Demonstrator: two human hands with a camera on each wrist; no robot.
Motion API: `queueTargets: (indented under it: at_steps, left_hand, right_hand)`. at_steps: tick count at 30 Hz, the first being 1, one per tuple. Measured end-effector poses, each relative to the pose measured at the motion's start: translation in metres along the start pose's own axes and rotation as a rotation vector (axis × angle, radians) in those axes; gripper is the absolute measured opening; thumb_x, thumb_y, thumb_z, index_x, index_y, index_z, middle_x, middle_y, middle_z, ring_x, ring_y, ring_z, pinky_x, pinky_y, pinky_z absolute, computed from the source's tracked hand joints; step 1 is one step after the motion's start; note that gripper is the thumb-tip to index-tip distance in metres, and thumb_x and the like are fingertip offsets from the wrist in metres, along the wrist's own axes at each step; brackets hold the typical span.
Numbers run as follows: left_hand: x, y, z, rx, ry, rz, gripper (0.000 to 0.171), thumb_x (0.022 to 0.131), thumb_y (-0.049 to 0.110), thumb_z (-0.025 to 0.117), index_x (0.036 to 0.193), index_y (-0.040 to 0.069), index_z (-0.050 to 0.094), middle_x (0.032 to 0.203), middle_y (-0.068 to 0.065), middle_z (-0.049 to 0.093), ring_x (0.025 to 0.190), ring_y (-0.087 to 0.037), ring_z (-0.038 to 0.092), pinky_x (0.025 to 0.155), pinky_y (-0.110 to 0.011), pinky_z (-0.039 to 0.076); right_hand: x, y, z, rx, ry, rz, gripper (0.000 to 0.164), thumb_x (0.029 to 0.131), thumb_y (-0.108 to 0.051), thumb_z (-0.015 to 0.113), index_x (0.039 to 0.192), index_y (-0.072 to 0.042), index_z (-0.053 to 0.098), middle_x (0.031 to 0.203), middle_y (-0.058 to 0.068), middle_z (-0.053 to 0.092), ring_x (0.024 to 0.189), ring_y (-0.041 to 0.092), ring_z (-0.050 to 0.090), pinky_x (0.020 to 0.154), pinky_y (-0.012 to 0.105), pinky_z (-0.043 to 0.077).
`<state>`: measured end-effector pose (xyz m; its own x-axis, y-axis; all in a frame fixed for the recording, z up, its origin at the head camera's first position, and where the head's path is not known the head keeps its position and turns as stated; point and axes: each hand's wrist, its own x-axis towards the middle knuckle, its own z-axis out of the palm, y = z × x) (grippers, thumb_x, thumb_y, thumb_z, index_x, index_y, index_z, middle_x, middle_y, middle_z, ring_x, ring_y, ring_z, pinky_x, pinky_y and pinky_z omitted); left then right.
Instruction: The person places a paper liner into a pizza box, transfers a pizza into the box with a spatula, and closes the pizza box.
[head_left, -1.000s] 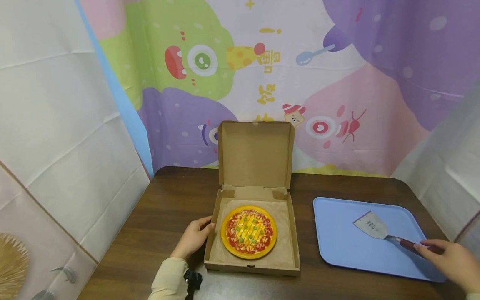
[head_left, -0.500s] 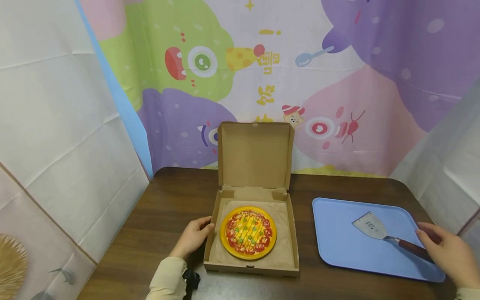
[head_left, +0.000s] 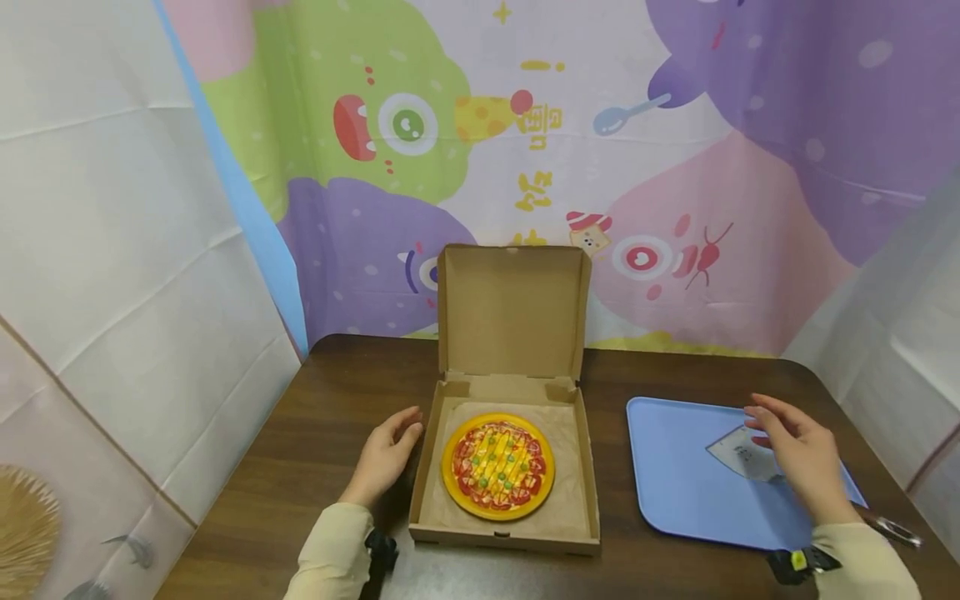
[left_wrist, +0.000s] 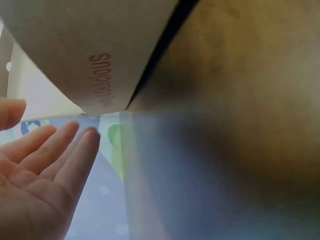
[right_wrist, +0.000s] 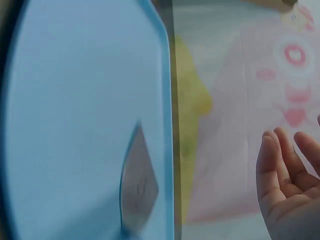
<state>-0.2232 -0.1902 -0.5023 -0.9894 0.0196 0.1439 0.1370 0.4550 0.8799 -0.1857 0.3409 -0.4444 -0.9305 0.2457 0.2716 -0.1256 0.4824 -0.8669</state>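
An open cardboard pizza box [head_left: 513,312] stands on the table with its lid raised at the back. Inside, on brown paper, lies a round pizza [head_left: 498,463] with a yellow rim. My left hand [head_left: 381,458] is beside the box's left wall, fingers extended and holding nothing; the left wrist view shows its palm near the printed box side. Over the blue tray [head_left: 675,479], my right hand [head_left: 808,462] hovers with bent, relaxed fingers and nothing in them. Beneath it a spatula [head_left: 738,454] rests on the tray, its middle hidden by the hand, its handle end past the tray's right edge.
Brown wooden table [head_left: 352,383] surface lies left of the box and between box and tray. A patterned cloth [head_left: 675,208] hangs right behind the table. Pale draped walls close in on both sides.
My right hand has let go of the spatula handle and moved leftward and up over the tray. My left hand has drawn slightly away from the box wall. Box and pizza stay put.
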Motion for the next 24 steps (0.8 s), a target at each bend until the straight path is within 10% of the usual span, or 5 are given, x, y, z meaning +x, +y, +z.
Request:
queueTargets:
  at_steps: [4, 11, 16, 24]
  left_hand:
    - [0.005, 0.005, -0.003, -0.012, 0.008, -0.002, 0.046, 0.1, 0.019, 0.056, 0.14, -0.002, 0.049, 0.139, -0.022, 0.055, 0.128, -0.036, 0.054, 0.109, -0.05, 0.042]
    - [0.015, 0.015, -0.007, -0.022, -0.048, -0.037, 0.061, 0.099, 0.035, 0.057, 0.151, 0.011, 0.037, 0.157, -0.016, 0.035, 0.142, -0.041, 0.034, 0.116, -0.056, 0.03]
    - [0.029, 0.02, -0.008, -0.061, -0.104, -0.075, 0.07, 0.098, 0.047, 0.053, 0.156, 0.019, 0.025, 0.163, -0.01, 0.023, 0.149, -0.039, 0.021, 0.119, -0.057, 0.023]
    - [0.051, 0.025, -0.007, -0.022, -0.238, -0.146, 0.08, 0.096, 0.066, 0.039, 0.159, 0.025, 0.012, 0.166, -0.007, 0.013, 0.151, -0.035, 0.016, 0.12, -0.06, 0.015]
  right_hand:
    - [0.007, -0.008, 0.03, 0.006, -0.041, 0.003, 0.047, 0.102, -0.027, 0.051, 0.134, 0.007, 0.053, 0.103, -0.035, 0.059, 0.087, -0.019, 0.057, 0.07, 0.009, 0.052]
    - [0.02, -0.028, 0.08, 0.024, -0.171, 0.08, 0.058, 0.104, -0.043, 0.04, 0.146, -0.003, 0.044, 0.148, 0.021, 0.046, 0.107, -0.009, 0.053, 0.082, 0.011, 0.05]
    - [0.034, -0.038, 0.105, 0.094, -0.297, 0.1, 0.064, 0.105, -0.047, 0.032, 0.153, -0.005, 0.032, 0.159, 0.018, 0.03, 0.145, 0.031, 0.03, 0.11, 0.042, 0.042]
    - [0.05, -0.052, 0.139, 0.143, -0.449, 0.14, 0.068, 0.105, -0.051, 0.027, 0.158, -0.01, 0.012, 0.165, 0.015, 0.009, 0.151, 0.036, 0.011, 0.118, 0.057, 0.026]
